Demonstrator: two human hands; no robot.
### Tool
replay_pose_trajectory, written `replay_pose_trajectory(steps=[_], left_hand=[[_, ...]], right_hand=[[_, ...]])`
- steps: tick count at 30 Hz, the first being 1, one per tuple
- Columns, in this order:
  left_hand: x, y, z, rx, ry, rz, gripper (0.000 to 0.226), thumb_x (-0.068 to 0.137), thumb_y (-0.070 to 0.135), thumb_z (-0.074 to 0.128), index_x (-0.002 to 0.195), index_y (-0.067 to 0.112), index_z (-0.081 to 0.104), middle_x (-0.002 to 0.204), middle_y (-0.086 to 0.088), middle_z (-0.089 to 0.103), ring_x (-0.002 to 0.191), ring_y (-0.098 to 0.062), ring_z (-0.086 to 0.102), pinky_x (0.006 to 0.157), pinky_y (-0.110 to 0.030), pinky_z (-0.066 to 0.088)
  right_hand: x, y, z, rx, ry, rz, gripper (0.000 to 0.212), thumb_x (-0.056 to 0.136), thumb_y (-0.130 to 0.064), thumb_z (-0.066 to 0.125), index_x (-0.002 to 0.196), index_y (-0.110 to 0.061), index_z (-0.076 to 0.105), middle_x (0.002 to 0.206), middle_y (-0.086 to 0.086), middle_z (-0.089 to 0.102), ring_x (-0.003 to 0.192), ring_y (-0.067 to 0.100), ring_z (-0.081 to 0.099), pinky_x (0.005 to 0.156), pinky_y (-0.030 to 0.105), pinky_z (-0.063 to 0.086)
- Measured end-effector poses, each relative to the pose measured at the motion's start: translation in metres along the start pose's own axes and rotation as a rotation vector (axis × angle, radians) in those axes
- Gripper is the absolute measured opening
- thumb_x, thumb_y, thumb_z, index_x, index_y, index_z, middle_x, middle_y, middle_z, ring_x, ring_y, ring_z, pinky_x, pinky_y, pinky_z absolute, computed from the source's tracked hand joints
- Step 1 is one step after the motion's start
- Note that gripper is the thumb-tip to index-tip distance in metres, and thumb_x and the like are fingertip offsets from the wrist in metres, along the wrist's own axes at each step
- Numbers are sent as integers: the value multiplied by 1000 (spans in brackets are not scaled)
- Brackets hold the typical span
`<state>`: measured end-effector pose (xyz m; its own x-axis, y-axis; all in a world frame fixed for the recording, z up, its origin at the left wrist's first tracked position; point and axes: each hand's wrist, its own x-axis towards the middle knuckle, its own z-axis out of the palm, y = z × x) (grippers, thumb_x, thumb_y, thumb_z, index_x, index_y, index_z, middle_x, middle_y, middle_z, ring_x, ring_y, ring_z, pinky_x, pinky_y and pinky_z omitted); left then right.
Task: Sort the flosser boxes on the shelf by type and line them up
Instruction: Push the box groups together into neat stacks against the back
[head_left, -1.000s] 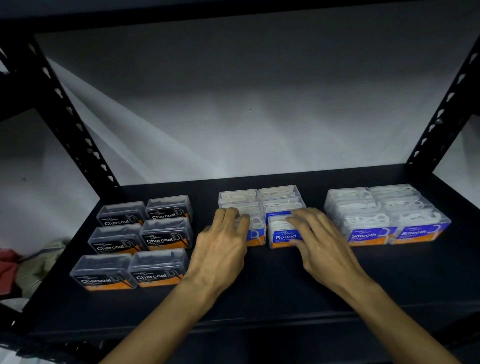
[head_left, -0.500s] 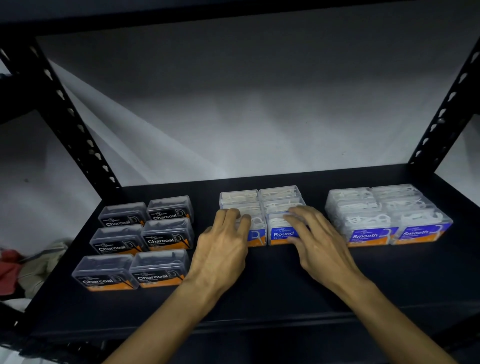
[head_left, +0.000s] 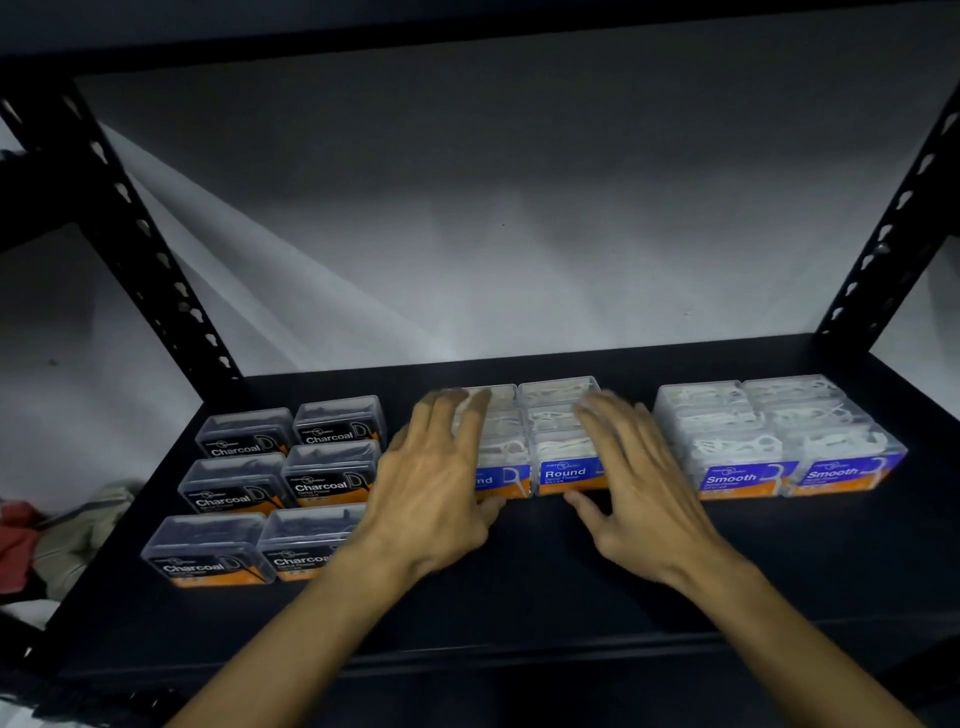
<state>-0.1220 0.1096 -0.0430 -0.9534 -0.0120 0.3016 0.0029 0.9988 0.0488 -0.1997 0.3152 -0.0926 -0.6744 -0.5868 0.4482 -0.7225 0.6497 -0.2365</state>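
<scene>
Round boxes (head_left: 566, 457): middle of the shelf (head_left: 519, 582), two columns running front to back. Front-right box, which sat forward of its neighbour a second ago, now flush with it; front labels level.

Left hand (head_left: 434, 493) and right hand (head_left: 641, 499) have slid further back over the block, flat, fingers straight and spread on the lids, thumbs at the front faces; pressing, not gripping.

Charcoal boxes (head_left: 270, 488) to the left, Smooth boxes (head_left: 774, 441) to the right, each grouped apart, unchanged.

Judgement: sorting looks done; only final squaring remains.
</scene>
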Motion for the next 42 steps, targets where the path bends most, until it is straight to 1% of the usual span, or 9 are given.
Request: replay_pose_trajectory(steps=[2,4,7,10,13,17,20,31,42], left_hand=[[14,-6,-12,-91,-132,-27,126,66,57,78,153,23,-5,160,-1,4,147,-20,1,115,-38,12],[31,-11,-22,-140,-334,-91,139,63,55,83,150,28,-22,160,6,-19,147,-14,-17,107,-33,-3],[47,-16,-27,-239,-561,-184,148,60,47,88,147,27,-30,157,5,-29,145,-14,-21,114,-37,-1],[49,-16,-23,-301,-651,-234,146,64,38,88,146,24,-31,158,2,-28,148,-18,-12,119,-38,11],[50,-14,-17,-327,-659,-219,139,68,31,86,148,25,-27,160,1,-23,149,-21,-5,119,-39,18],[54,-17,-10,-373,-618,-253,136,68,34,87,152,20,-20,163,-3,3,147,-20,17,113,-29,23],[54,-17,-7,-364,-592,-262,130,70,37,85,153,17,-14,162,-4,7,146,-21,20,112,-27,23],[49,-10,2,-350,-582,-275,120,76,35,78,154,13,-11,161,-11,-1,143,-23,24,110,-24,24],[46,-6,1,-350,-554,-295,117,74,33,80,154,15,-3,155,-9,13,136,-22,36,100,-20,30]], right_hand=[[14,0,-15,13,-88,66,106,72,-45,75,150,-23,6,159,2,2,146,17,-1,118,44,14],[30,1,-29,86,-254,158,120,67,-51,78,149,-33,-9,157,-10,-17,144,11,-15,119,40,8],[50,6,-41,224,-506,333,137,58,-46,85,145,-39,-21,154,-11,-28,144,10,-17,119,38,8],[57,9,-37,283,-582,416,143,55,-39,89,144,-38,-22,157,-4,-22,146,13,-7,117,36,14],[57,9,-30,282,-573,427,140,56,-35,89,147,-34,-17,159,-1,-14,147,15,1,115,32,16],[56,6,-27,299,-535,410,124,63,-31,86,151,-24,-1,157,0,12,141,16,22,110,24,22],[56,2,-29,299,-520,408,116,68,-30,83,151,-23,3,152,2,21,137,17,29,107,23,25],[54,-7,-30,286,-526,438,111,74,-28,79,151,-22,0,149,3,20,134,19,32,104,24,29],[47,-15,-39,281,-503,431,105,75,-28,78,150,-23,6,147,4,22,133,20,34,105,27,31]])
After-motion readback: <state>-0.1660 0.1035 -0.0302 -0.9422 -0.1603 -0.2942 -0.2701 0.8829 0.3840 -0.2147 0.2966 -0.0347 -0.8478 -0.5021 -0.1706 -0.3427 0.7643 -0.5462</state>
